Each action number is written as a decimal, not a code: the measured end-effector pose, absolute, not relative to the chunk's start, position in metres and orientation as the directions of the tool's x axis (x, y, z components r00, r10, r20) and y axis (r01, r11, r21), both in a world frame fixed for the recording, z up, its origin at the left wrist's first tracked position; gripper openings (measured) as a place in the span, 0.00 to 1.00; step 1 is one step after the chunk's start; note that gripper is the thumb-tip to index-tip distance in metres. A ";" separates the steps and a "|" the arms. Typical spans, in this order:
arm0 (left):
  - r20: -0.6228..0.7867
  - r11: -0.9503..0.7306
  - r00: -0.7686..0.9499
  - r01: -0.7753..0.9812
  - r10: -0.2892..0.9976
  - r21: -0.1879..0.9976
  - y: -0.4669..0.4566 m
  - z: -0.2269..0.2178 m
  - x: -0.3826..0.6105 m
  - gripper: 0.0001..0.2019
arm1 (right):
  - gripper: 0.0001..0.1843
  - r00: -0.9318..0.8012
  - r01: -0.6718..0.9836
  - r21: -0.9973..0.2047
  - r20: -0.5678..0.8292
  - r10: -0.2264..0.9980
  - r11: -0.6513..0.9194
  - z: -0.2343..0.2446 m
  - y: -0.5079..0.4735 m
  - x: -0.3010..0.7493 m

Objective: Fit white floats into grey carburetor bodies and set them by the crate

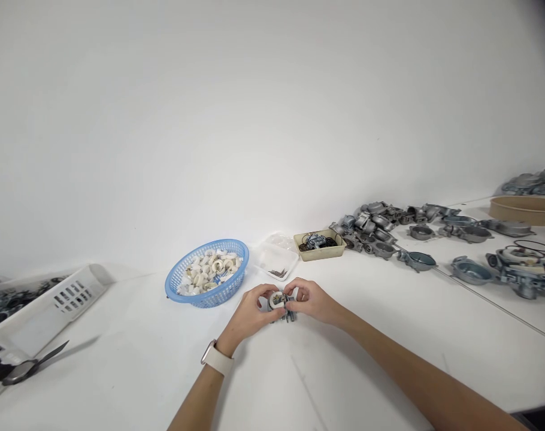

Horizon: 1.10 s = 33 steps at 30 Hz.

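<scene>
A small grey metal carburetor body [291, 314] sits low over the white table, with a round white plastic float [276, 300] on its top. Brass-coloured bits show in the float's middle. Around its left side curl the fingers of my left hand [253, 312], thumb pressed at the front. From the right, my right hand [312, 300] grips the same body between thumb and bent fingers. Part of the body is hidden behind both hands. Just beyond my left hand stands a blue plastic basket [209, 297] full of white floats [209, 269].
Behind my hands are a clear tray [284, 254] with small pins and a cream tray [321, 254] with dark rings. Grey castings [375, 224] are piled right, near a tan tub [524, 211]. A white crate [39, 317] and scissors-like tool [25, 370] lie left.
</scene>
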<state>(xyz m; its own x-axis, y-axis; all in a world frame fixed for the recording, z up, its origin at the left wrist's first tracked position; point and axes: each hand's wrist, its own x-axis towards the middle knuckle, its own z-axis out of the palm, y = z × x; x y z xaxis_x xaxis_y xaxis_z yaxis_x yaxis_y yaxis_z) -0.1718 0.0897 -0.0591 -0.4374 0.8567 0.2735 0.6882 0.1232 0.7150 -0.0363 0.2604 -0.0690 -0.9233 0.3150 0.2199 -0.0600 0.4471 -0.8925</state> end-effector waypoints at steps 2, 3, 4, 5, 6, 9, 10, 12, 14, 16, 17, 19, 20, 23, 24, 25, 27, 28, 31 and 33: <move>0.271 0.127 -0.440 0.687 0.856 0.716 0.090 -0.059 -0.172 0.23 | 0.15 -0.920 -0.058 -0.891 0.223 0.323 0.450 -0.069 0.260 -0.036; 0.270 0.128 -0.441 0.687 0.856 0.716 0.090 -0.059 -0.172 0.23 | 0.15 -0.918 -0.057 -0.890 0.224 0.326 0.452 -0.069 0.260 -0.036; 0.271 0.128 -0.442 0.687 0.855 0.715 0.090 -0.059 -0.172 0.23 | 0.15 -0.917 -0.057 -0.889 0.226 0.328 0.454 -0.070 0.260 -0.036; 0.272 0.128 -0.441 0.688 0.855 0.714 0.090 -0.058 -0.171 0.23 | 0.15 -0.916 -0.058 -0.888 0.229 0.329 0.456 -0.070 0.260 -0.036; 0.271 0.127 -0.439 0.688 0.857 0.714 0.089 -0.058 -0.171 0.23 | 0.15 -0.915 -0.058 -0.887 0.231 0.331 0.459 -0.070 0.260 -0.037; 0.266 0.124 -0.432 0.688 0.862 0.715 0.089 -0.056 -0.170 0.22 | 0.15 -0.912 -0.057 -0.884 0.236 0.336 0.464 -0.070 0.260 -0.037; 0.265 0.124 -0.431 0.687 0.862 0.716 0.089 -0.056 -0.170 0.22 | 0.15 -0.911 -0.057 -0.884 0.236 0.337 0.464 -0.070 0.260 -0.037; 0.264 0.125 -0.433 0.687 0.862 0.716 0.089 -0.056 -0.170 0.22 | 0.15 -0.911 -0.061 -0.885 0.238 0.337 0.462 -0.070 0.260 -0.037; 0.264 0.130 -0.435 0.689 0.861 0.713 0.089 -0.056 -0.170 0.22 | 0.15 -0.910 -0.073 -0.888 0.246 0.334 0.454 -0.071 0.260 -0.037; 0.260 0.137 -0.436 0.693 0.862 0.708 0.089 -0.057 -0.171 0.24 | 0.14 -0.909 -0.087 -0.889 0.255 0.330 0.449 -0.073 0.260 -0.037; 0.259 0.137 -0.433 0.695 0.864 0.705 0.089 -0.058 -0.171 0.24 | 0.14 -0.908 -0.093 -0.890 0.260 0.329 0.447 -0.073 0.261 -0.038; 0.257 0.131 -0.420 0.700 0.870 0.702 0.090 -0.059 -0.172 0.26 | 0.14 -0.907 -0.102 -0.888 0.268 0.325 0.449 -0.075 0.261 -0.039; 0.259 0.124 -0.412 0.703 0.874 0.701 0.090 -0.060 -0.172 0.26 | 0.14 -0.905 -0.105 -0.887 0.273 0.325 0.451 -0.076 0.262 -0.039; 0.265 0.107 -0.393 0.709 0.881 0.697 0.091 -0.061 -0.173 0.26 | 0.14 -0.902 -0.116 -0.882 0.286 0.323 0.456 -0.077 0.262 -0.040; 0.264 0.107 -0.393 0.709 0.881 0.697 0.091 -0.061 -0.173 0.26 | 0.14 -0.901 -0.115 -0.882 0.287 0.325 0.458 -0.077 0.261 -0.039; 0.263 0.110 -0.395 0.710 0.880 0.696 0.091 -0.061 -0.173 0.27 | 0.14 -0.900 -0.112 -0.881 0.285 0.329 0.459 -0.076 0.261 -0.039; 0.257 0.116 -0.397 0.708 0.881 0.696 0.091 -0.060 -0.173 0.27 | 0.14 -0.900 -0.096 -0.883 0.274 0.338 0.459 -0.075 0.260 -0.038; 0.254 0.118 -0.397 0.708 0.882 0.697 0.091 -0.060 -0.173 0.27 | 0.14 -0.900 -0.089 -0.885 0.268 0.344 0.458 -0.074 0.260 -0.038; 0.250 0.118 -0.396 0.705 0.883 0.700 0.091 -0.060 -0.173 0.26 | 0.14 -0.898 -0.095 -0.885 0.273 0.344 0.456 -0.075 0.260 -0.038; 0.248 0.123 -0.404 0.700 0.881 0.703 0.091 -0.060 -0.173 0.26 | 0.14 -0.896 -0.110 -0.884 0.287 0.340 0.455 -0.077 0.261 -0.039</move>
<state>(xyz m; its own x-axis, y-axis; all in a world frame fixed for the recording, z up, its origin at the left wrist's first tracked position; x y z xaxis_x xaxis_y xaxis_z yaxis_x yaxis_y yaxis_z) -0.1726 0.0906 -0.0604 -0.4038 0.8805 0.2482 0.7005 0.1231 0.7030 -0.0391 0.2611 -0.0767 -0.8957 0.3399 0.2868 -0.1101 0.4553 -0.8835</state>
